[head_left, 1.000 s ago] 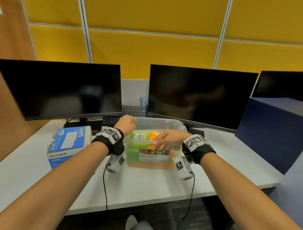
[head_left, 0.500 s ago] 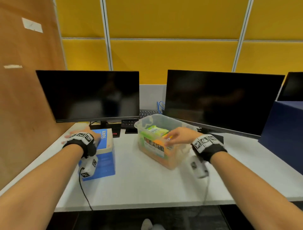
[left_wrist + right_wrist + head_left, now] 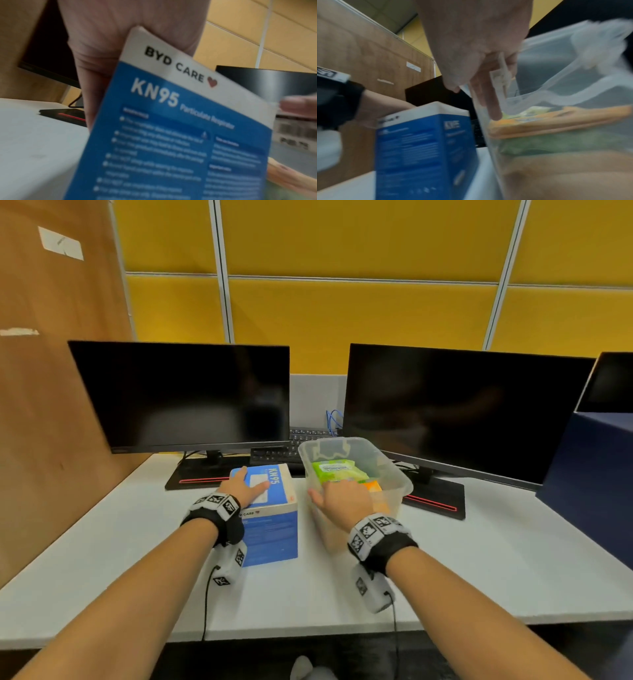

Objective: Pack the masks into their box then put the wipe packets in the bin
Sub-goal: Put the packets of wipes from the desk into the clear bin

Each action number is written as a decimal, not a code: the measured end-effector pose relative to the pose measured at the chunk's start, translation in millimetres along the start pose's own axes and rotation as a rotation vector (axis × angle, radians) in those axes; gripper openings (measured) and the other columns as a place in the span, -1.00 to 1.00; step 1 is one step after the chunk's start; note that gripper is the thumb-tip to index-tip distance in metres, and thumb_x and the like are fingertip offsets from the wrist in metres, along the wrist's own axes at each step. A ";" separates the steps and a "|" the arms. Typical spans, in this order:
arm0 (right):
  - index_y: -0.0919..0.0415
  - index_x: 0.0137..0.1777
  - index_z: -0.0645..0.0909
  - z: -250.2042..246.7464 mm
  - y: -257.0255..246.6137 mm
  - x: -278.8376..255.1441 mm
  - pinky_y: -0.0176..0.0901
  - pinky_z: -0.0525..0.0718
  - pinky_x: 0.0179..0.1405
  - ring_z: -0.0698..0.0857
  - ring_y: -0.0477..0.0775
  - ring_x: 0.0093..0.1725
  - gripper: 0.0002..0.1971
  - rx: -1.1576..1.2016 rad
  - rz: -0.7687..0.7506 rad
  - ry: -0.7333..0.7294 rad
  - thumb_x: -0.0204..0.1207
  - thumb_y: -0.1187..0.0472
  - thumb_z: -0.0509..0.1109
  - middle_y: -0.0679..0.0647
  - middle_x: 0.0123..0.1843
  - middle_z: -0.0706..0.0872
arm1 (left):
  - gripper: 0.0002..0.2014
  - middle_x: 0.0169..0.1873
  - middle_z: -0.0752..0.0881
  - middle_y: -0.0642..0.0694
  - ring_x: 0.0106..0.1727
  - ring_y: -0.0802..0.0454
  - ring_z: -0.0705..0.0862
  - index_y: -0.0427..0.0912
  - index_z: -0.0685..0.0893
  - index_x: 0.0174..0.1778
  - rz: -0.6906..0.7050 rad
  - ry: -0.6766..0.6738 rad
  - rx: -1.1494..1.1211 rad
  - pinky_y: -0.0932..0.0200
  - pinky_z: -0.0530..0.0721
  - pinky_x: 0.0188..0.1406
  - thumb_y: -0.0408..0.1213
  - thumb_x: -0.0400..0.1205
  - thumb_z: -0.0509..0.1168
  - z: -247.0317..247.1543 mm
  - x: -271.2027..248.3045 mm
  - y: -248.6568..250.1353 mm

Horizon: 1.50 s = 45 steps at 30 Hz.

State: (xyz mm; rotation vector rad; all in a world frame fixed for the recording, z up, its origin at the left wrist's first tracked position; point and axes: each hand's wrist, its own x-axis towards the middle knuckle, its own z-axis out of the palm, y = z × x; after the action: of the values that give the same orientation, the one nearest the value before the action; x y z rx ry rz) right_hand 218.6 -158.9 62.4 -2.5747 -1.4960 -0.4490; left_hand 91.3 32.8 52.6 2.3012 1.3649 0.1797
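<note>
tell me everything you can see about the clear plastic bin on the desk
The bin is a clear, lidless plastic tub with rounded corners and a moulded handle at its far end. It stands on the white desk, just right of the blue mask box and beside the monitor base. A green wipe packet and an orange wipe packet lie inside. The right hand grips its near rim, thumb outside, fingers inside.

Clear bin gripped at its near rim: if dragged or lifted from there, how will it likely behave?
The clear bin looks thin-walled, so its rim would probably flex under the right hand. Holding only a few wipe packets, it is likely light and should slide easily on the smooth table. Lifted by one edge, it may tilt.
</note>
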 end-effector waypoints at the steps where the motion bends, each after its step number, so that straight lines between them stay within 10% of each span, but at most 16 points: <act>1: 0.22 -0.04 0.67 -0.3 -6.6 1.4 -0.09 0.44 -0.26 0.73 0.22 -0.06 -0.43 0.009 0.003 -0.010 0.67 -0.21 -0.01 0.17 -0.11 0.76 | -0.13 0.62 0.27 -0.25 0.52 -0.27 0.42 0.03 -0.03 0.69 0.027 -0.004 0.004 -0.08 0.48 0.42 0.35 0.55 0.13 5.1 1.7 6.5; 9: 0.25 0.22 0.57 -10.9 -5.6 6.3 -0.01 0.57 -0.02 0.67 0.23 0.13 -0.48 0.163 -0.023 -0.205 0.62 -0.20 0.09 0.20 0.12 0.72 | -0.13 0.62 0.28 -0.16 0.55 -0.21 0.40 0.05 0.00 0.68 0.137 -0.035 0.044 -0.06 0.50 0.42 0.37 0.54 0.11 17.6 20.3 29.5; 14: 0.16 -0.05 0.56 -17.5 -1.0 14.1 -0.13 0.51 -0.18 0.62 0.08 -0.09 -0.61 0.198 -0.064 -0.331 0.52 -0.21 0.31 0.05 -0.15 0.62 | -0.17 0.61 0.31 -0.16 0.48 -0.17 0.48 0.05 -0.02 0.69 0.172 -0.016 0.083 0.00 0.55 0.30 0.35 0.57 0.07 18.6 31.2 28.9; 45: 0.11 0.11 0.59 -21.5 -13.5 21.7 -0.12 0.61 -0.01 0.62 0.04 -0.07 -0.41 0.257 0.031 -0.403 0.44 -0.42 0.24 0.01 -0.13 0.62 | -0.27 0.57 0.36 -0.19 0.38 -0.15 0.56 0.08 -0.03 0.67 0.173 -0.035 0.133 0.02 0.58 0.24 0.29 0.64 0.00 14.8 24.3 34.6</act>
State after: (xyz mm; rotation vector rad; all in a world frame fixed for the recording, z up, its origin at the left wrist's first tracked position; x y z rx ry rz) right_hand 212.9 -139.9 89.2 -2.5733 -1.5011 0.2697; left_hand 136.0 34.9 52.1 2.5209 1.1932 0.1050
